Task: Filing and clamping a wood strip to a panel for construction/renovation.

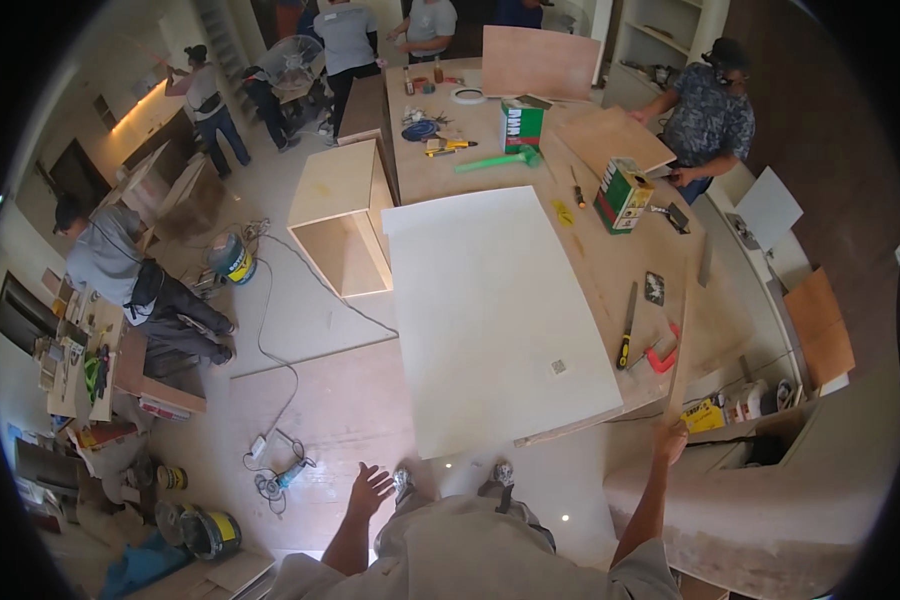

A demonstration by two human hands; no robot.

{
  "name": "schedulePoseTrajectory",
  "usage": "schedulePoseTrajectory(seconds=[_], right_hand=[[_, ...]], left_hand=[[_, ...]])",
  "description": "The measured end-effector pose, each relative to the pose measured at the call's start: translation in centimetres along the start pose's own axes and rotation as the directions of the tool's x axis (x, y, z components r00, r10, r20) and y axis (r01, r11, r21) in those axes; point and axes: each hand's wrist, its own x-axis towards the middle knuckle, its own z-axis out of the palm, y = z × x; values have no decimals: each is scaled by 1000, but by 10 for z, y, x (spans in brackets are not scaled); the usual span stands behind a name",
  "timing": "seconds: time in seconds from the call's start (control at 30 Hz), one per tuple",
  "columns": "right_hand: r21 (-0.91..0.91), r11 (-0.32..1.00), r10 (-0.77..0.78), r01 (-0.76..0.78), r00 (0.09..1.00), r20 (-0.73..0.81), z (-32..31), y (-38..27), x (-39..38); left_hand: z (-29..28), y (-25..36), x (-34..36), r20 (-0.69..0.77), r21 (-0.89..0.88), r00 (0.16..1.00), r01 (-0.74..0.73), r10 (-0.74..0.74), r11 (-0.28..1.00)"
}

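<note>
My right hand (670, 441) is closed round the near end of a long thin wooden strip (682, 365), which reaches away over the right side of the worktable. My left hand (372, 488) is held out in the air with fingers spread, nothing in it. In front of me a large white panel (490, 330) lies on the table, its near left corner jutting past the edge. Beside the strip are a red clamp (660, 360), partly hidden, and a file with a yellow-and-black handle (625, 335).
Green-and-white boxes (620, 195), a screwdriver (577, 187) and a green tool (495, 160) lie farther back on the table. An open wooden cabinet box (342, 215) stands left of it. Power cords (292, 375) cross the floor. One co-worker (710, 115) holds a board; others work around the room.
</note>
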Motion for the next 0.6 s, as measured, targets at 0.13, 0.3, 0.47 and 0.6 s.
schedulePoseTrajectory(seconds=[0.13,0.3,0.47,0.6], right_hand=[[-21,996,85,-85,996,-24,2,14,74],[-109,993,-11,40,967,256,41,54,138],[-150,985,-30,81,948,317,59,84,138],[-99,991,-44,93,912,408,52,85,128]], left_hand=[[112,-33,-21,-25,-313,1000,3,-12,950],[152,-73,-18,41,-457,998,65,-52,887],[165,-86,1,255,-495,965,78,59,866],[186,-81,-2,200,-443,979,127,-40,887]])
